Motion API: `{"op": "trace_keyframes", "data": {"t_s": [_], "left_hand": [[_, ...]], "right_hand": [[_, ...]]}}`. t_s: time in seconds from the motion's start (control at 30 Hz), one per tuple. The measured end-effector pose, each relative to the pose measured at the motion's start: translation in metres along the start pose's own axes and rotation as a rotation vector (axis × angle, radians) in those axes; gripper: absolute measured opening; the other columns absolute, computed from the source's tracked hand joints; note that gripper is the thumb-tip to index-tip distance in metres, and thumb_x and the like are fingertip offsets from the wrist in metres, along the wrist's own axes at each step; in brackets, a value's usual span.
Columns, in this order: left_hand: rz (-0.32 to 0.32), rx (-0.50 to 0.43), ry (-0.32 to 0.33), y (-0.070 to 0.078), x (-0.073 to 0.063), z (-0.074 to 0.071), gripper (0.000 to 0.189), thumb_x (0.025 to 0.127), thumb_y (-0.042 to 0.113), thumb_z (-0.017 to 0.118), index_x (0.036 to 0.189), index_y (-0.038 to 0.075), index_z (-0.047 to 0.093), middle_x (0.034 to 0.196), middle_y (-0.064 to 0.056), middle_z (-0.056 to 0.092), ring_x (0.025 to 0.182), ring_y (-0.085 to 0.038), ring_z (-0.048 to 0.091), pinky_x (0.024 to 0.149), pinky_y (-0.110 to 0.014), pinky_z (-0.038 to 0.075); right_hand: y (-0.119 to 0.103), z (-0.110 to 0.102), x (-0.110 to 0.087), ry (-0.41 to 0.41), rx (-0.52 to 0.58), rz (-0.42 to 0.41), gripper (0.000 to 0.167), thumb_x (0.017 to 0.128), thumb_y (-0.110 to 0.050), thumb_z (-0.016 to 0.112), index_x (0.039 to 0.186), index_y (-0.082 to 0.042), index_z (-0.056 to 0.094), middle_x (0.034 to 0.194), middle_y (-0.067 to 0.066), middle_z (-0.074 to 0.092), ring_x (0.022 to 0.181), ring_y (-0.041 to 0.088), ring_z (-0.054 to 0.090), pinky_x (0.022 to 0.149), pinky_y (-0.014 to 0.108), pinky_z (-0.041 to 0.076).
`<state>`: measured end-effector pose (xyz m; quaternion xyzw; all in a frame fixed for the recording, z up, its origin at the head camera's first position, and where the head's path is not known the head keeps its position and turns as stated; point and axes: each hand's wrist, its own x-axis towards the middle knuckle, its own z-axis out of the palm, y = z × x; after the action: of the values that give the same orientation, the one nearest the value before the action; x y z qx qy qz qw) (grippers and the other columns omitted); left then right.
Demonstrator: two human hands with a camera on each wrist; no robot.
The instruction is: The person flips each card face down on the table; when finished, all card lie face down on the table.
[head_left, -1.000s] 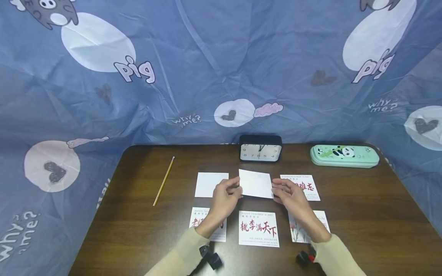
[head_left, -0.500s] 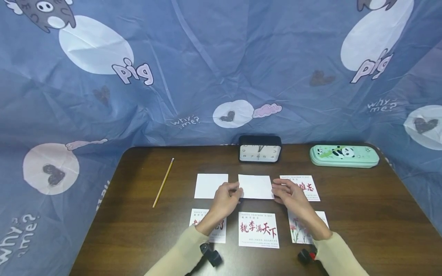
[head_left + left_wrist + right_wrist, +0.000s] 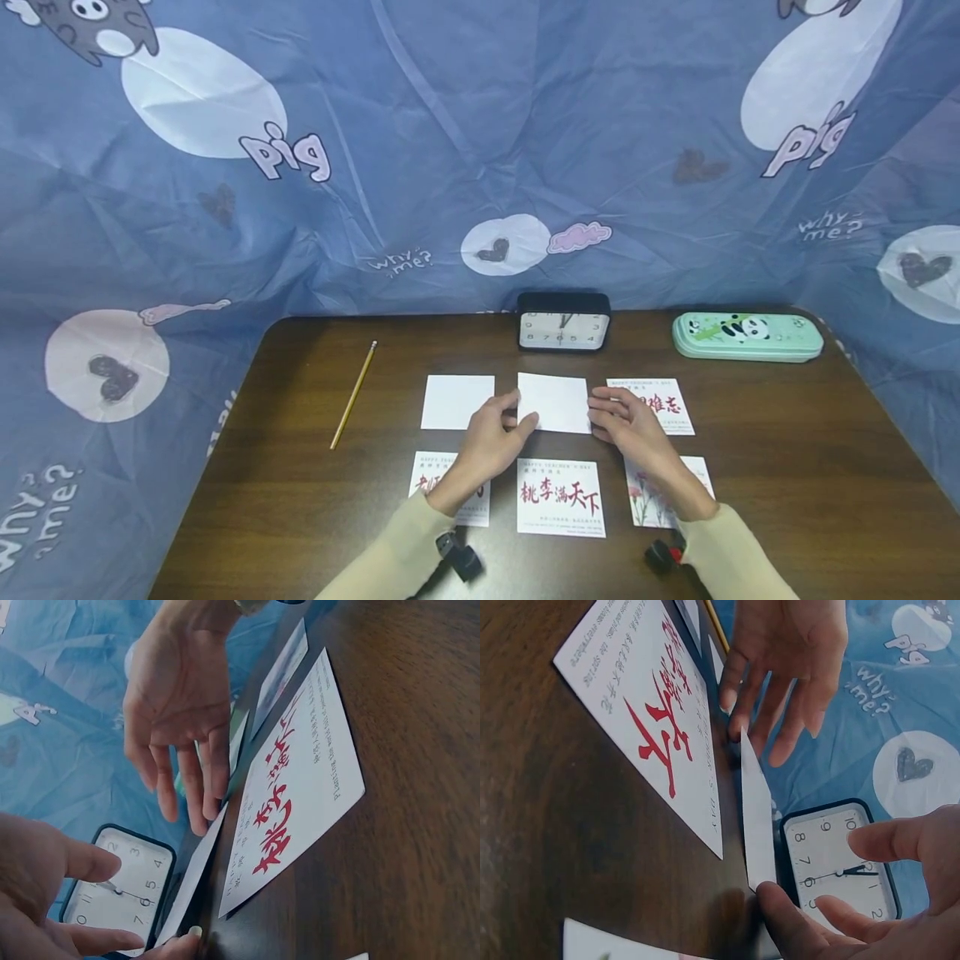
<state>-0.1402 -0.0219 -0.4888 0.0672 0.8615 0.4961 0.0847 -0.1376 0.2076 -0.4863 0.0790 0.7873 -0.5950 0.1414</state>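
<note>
Fingers [image 3: 889,840] of left grip [image 3: 497,429] and right grip [image 3: 637,427] loosely spread, tips at opposite edges of blank card [image 3: 553,403]

In the head view we see bright, soft light all over the blue cloth [image 3: 420,167], with gentle shadows in its creases. The brown table [image 3: 247,500] has a pale shine near the bottom edge and looks darker in its far left corner. The blank white card [image 3: 553,403] in the middle looks very bright, and tiny words on the printed card [image 3: 561,498] below it turn fuzzy. We find both wrist views dimmer and bluer.
</note>
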Motion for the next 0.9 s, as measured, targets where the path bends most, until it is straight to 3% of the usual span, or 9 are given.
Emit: {"op": "trace_keyframes", "data": {"t_s": [0.33,0.5,0.7,0.9], "left_hand": [[-0.007,0.0,-0.013,-0.001,-0.006,-0.003,0.061,0.1,0.03,0.067,0.15,-0.002,0.05,0.144,-0.023,0.061,0.116,-0.034,0.07,0.095,-0.046,0.062],[0.008,-0.017,-0.009,-0.005,-0.014,-0.009,0.059,0.101,0.031,0.066,0.15,0.003,0.051,0.145,-0.022,0.06,0.119,-0.035,0.069,0.091,-0.043,0.063],[0.056,-0.062,0.042,-0.013,-0.029,-0.025,0.055,0.102,0.029,0.066,0.15,0.005,0.052,0.143,-0.02,0.063,0.118,-0.034,0.071,0.088,-0.041,0.064],[0.048,-0.09,0.122,-0.022,-0.043,-0.045,0.047,0.1,0.023,0.069,0.142,0.004,0.059,0.13,-0.021,0.071,0.109,-0.032,0.075,0.084,-0.032,0.062]], "right_hand": [[0.0,-0.001,0.0,0.003,-0.018,0.004,0.052,0.105,-0.014,0.057,0.153,0.001,0.04,0.154,0.026,0.052,0.14,0.041,0.056,0.107,0.039,0.057],[-0.004,0.001,-0.005,-0.004,-0.031,-0.02,0.054,0.105,-0.015,0.058,0.153,0.0,0.04,0.155,0.026,0.051,0.14,0.041,0.056,0.107,0.04,0.057],[-0.011,0.007,-0.016,-0.022,-0.031,-0.083,0.052,0.103,-0.012,0.06,0.15,0.001,0.043,0.151,0.027,0.055,0.134,0.041,0.062,0.103,0.038,0.06],[-0.015,0.02,-0.03,-0.066,-0.065,-0.136,0.052,0.103,-0.015,0.062,0.149,0.001,0.046,0.147,0.026,0.059,0.129,0.038,0.066,0.1,0.036,0.061]]}}
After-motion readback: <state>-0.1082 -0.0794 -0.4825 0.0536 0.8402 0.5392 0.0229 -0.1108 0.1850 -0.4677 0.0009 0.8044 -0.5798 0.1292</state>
